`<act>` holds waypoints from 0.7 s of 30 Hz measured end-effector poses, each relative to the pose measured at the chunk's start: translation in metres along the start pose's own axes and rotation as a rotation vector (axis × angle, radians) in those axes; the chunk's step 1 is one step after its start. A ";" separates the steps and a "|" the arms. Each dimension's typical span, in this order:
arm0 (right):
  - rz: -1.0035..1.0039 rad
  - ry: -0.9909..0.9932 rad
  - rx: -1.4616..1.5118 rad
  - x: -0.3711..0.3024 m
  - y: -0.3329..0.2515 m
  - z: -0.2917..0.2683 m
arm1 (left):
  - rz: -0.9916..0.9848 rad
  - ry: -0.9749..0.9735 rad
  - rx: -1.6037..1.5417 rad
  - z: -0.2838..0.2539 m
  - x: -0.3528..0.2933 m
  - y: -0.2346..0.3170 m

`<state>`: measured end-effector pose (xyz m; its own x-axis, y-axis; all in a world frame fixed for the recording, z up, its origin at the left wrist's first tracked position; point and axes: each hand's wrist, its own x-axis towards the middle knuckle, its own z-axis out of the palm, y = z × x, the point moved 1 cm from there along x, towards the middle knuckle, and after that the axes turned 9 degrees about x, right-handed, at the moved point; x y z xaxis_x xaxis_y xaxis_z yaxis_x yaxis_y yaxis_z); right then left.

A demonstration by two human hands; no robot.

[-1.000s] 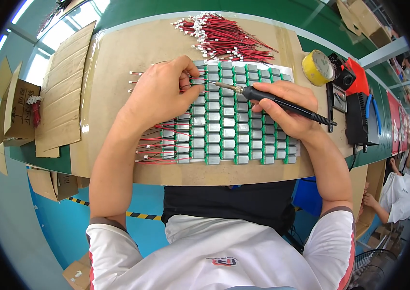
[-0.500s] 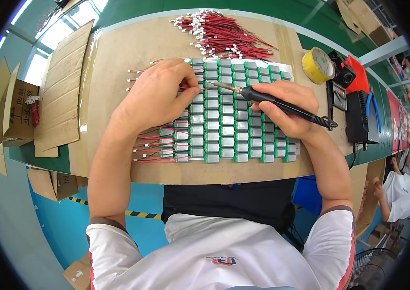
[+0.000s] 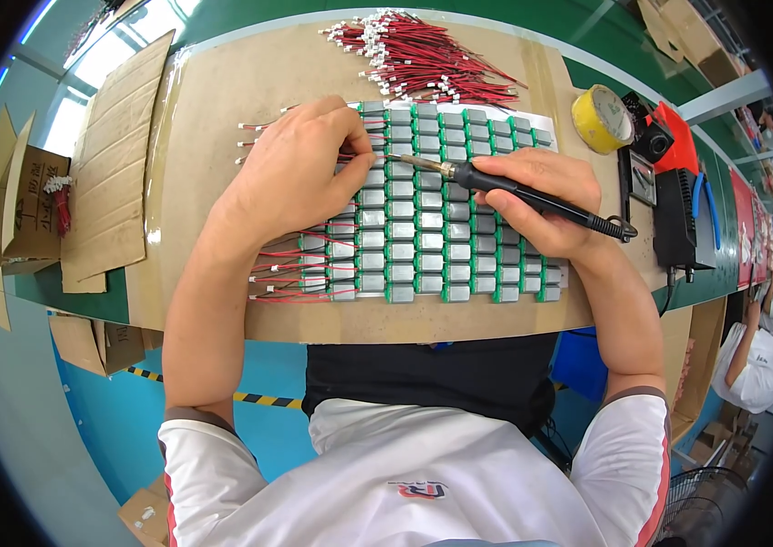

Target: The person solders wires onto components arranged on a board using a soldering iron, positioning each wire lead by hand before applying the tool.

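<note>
Right hand (image 3: 564, 182) is closed around the black handle of a soldering iron (image 3: 518, 192), its tip at the upper left of the cell array. Left hand (image 3: 300, 169) has thumb and forefinger bent close together beside that tip; whether they are clamped on a lead cannot be told. Battery cells (image 3: 400, 230), grey with green edges, stand in columns at centre frame; red leads (image 3: 290, 273) lie along the array's left side.

Work surface: brown cardboard covering (image 3: 240, 91) over a green table. At upper centre, a heap of red wires (image 3: 432, 68) with white connectors; at upper right, a yellow tape roll (image 3: 601, 118) and a black box-shaped unit (image 3: 678, 210).

Room: open carton (image 3: 35, 201) at left, blue floor (image 3: 272, 365) with a black-and-yellow stripe (image 3: 268, 401) at lower left, fan (image 3: 705, 501) at lower right, co-worker in white (image 3: 753, 369) at right edge.
</note>
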<state>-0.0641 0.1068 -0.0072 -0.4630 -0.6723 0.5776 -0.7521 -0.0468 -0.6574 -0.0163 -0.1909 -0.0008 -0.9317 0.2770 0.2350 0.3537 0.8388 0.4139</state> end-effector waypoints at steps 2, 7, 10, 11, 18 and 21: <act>0.004 -0.003 -0.004 0.000 0.000 0.000 | 0.006 0.006 0.013 0.000 0.000 0.000; 0.011 -0.007 -0.015 0.000 0.000 0.001 | 0.010 0.006 0.017 0.001 -0.001 0.000; 0.006 -0.005 -0.011 0.000 0.002 0.002 | 0.008 0.007 0.023 0.002 -0.001 -0.001; 0.007 -0.005 -0.008 -0.001 0.003 0.002 | 0.008 0.009 0.029 0.002 -0.001 -0.001; -0.002 -0.008 -0.014 0.000 0.000 0.000 | 0.016 0.019 0.024 0.004 0.000 -0.002; -0.001 -0.007 -0.013 0.000 0.000 0.001 | 0.049 0.035 0.035 0.005 -0.001 -0.004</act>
<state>-0.0640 0.1064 -0.0078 -0.4587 -0.6777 0.5748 -0.7586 -0.0381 -0.6504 -0.0171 -0.1924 -0.0075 -0.9096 0.3020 0.2852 0.3952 0.8405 0.3706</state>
